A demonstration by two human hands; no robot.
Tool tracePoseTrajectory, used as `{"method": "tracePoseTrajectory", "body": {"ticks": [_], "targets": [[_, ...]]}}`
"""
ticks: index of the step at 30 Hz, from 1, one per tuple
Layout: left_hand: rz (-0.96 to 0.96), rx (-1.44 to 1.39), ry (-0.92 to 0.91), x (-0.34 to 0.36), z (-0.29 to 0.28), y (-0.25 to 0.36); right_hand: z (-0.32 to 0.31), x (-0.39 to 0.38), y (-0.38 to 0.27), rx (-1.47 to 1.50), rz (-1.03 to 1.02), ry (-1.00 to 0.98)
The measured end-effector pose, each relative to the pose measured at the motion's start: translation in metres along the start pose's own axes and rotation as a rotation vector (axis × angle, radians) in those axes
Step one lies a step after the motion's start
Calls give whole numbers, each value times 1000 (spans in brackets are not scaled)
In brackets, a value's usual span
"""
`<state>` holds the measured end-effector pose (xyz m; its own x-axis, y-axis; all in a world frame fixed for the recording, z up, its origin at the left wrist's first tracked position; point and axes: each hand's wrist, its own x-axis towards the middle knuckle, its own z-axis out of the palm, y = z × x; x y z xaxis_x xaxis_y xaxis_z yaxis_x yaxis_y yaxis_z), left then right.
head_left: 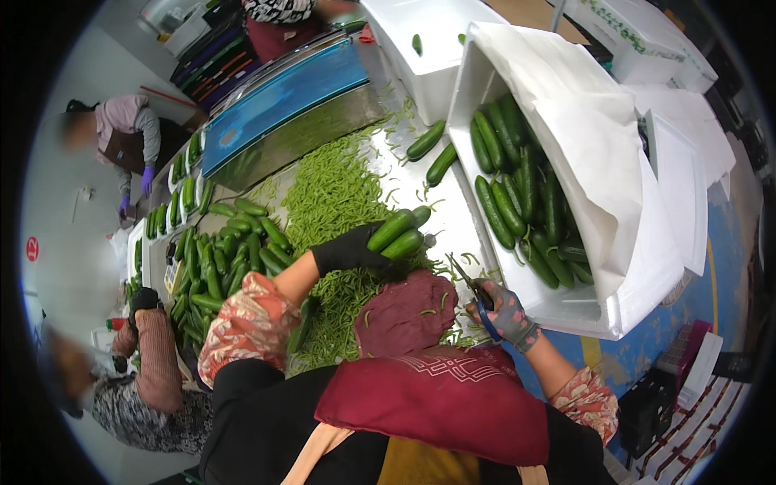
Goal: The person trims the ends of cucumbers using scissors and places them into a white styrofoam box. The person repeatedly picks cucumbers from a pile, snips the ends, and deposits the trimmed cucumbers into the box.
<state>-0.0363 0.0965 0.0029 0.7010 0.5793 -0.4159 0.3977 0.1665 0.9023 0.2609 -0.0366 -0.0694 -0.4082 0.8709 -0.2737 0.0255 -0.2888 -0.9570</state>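
My left hand (350,250), in a black glove, is closed round several green cucumbers (390,231) above the middle of the table. Their far ends point away to the right. My right hand (509,314), in a grey patterned glove, grips scissors (487,320) with dark blue handles; the blades stand slightly apart and point up and left. Below both hands, short green trimmings (333,182) cover much of the metal table (391,158). A crumpled dark red cloth (408,311) lies between my hands, with a few trimmings on it.
At right, a tilted white foam box (610,317) with a paper liner (562,105) holds more cucumbers (517,190). Two loose cucumbers (440,165) lie beside it. A cucumber pile (214,263) sits left, near a co-worker's black-gloved hand (145,300). A blue-topped metal unit (283,105) stands beyond.
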Motion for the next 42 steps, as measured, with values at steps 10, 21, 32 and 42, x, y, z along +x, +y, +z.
{"method": "tracePoseTrajectory", "body": {"ticks": [10,21,32,42], "targets": [[98,-191,270,-55,71,2,40,6,-6,558,-38,-140],[-39,-314,123,-81,84,7,33,0,3,327,-197,-162],[-63,-325,-6,-72,85,-3,30,-15,-8,203,-129,-37],[-80,-520,-114,-64,103,10,47,-8,14,-101,-180,97]]}}
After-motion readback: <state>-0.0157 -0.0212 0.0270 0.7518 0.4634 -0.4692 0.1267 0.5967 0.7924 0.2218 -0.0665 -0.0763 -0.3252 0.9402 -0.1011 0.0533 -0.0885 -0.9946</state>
